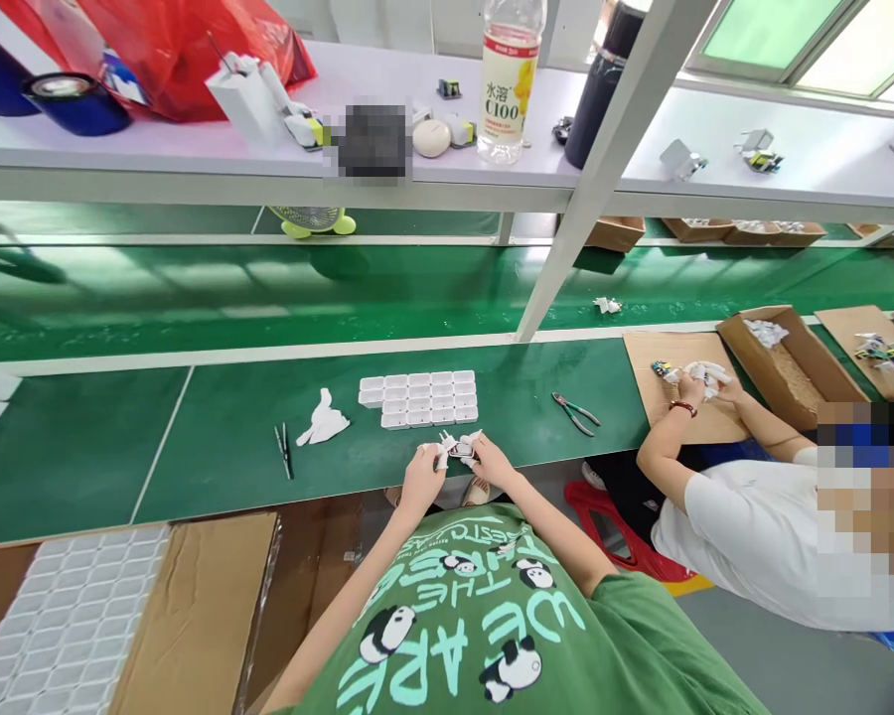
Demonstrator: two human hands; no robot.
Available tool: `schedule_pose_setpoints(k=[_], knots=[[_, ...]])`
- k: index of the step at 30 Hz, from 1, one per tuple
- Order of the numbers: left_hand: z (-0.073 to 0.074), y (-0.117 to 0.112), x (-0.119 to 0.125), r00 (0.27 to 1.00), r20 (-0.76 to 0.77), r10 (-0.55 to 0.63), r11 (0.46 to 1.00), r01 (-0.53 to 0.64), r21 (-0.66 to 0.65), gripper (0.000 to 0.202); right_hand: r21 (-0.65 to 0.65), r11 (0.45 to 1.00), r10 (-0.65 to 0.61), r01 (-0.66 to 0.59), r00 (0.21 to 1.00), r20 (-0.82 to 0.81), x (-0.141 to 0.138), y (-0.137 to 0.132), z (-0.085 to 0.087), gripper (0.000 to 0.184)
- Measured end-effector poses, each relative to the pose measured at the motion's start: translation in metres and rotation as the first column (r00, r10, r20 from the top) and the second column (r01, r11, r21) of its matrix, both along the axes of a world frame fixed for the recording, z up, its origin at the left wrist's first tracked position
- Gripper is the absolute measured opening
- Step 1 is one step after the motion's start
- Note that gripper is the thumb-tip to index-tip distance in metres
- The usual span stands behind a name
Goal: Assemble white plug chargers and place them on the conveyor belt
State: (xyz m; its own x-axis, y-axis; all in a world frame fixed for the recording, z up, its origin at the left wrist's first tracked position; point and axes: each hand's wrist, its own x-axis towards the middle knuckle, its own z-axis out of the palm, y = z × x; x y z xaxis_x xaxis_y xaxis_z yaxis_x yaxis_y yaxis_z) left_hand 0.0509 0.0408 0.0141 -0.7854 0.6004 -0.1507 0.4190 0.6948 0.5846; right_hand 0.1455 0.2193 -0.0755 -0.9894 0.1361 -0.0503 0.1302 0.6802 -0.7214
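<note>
My left hand (425, 470) and my right hand (487, 456) meet at the front edge of the green bench (216, 437). Both wear white finger covers and pinch one small white part (461, 450) with a dark centre between them. Just behind the hands lies a block of small white plastic cases (418, 397) set in neat rows. A crumpled white cloth (323, 421) and black tweezers (284, 449) rest to the left of my hands. Pliers with green handles (575, 411) lie to the right.
A co-worker in a white shirt (737, 516) sits at my right, hands on a cardboard sheet (677, 382) beside open boxes (786, 362). A tray of white cases (67, 616) sits on cardboard near my left. A white post (603, 169) carries a shelf holding a bottle (508, 79).
</note>
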Motion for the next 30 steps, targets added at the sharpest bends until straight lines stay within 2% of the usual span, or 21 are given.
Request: schedule_pose_setpoints(k=[5, 9, 11, 13, 16, 21, 25, 30], knots=[[-0.004, 0.002, -0.003, 0.999, 0.049, 0.004, 1.000, -0.005, 0.023, 0.015, 0.016, 1.000, -0.024, 0.024, 0.999, -0.028, 0.002, 0.006, 0.010, 0.061], [-0.007, 0.003, -0.008, 0.996, 0.086, -0.013, 0.998, 0.007, 0.065, 0.017, 0.028, 0.999, 0.037, -0.035, 0.998, -0.050, 0.003, 0.006, 0.009, 0.034], [-0.009, 0.003, -0.011, 0.995, 0.103, -0.013, 0.997, 0.005, 0.080, 0.017, 0.033, 0.998, 0.052, -0.050, 0.996, -0.071, 0.003, 0.006, 0.007, 0.027], [-0.011, 0.003, -0.013, 0.994, 0.112, -0.012, 0.996, 0.002, 0.090, 0.017, 0.036, 0.997, 0.066, -0.063, 0.993, -0.099, 0.005, 0.006, 0.003, 0.030], [-0.014, 0.003, -0.017, 0.993, 0.116, -0.028, 0.993, 0.015, 0.118, 0.015, 0.042, 0.995, 0.099, -0.095, 0.989, -0.109, 0.008, 0.007, -0.004, 0.045], [-0.019, -0.003, -0.031, 0.978, 0.144, -0.152, 0.970, 0.119, 0.212, 0.020, 0.030, 0.995, 0.098, -0.095, 0.990, -0.106, 0.009, 0.011, -0.016, 0.048], [-0.020, -0.008, -0.042, 0.954, 0.128, -0.272, 0.932, 0.228, 0.281, 0.020, -0.031, 0.999, 0.007, -0.009, 0.996, -0.084, 0.007, 0.013, -0.018, 0.054], [-0.020, 0.006, -0.049, 0.926, 0.151, -0.346, 0.910, 0.293, 0.293, 0.015, -0.042, 0.999, -0.035, 0.034, 0.999, -0.035, 0.007, 0.011, -0.017, 0.052]])
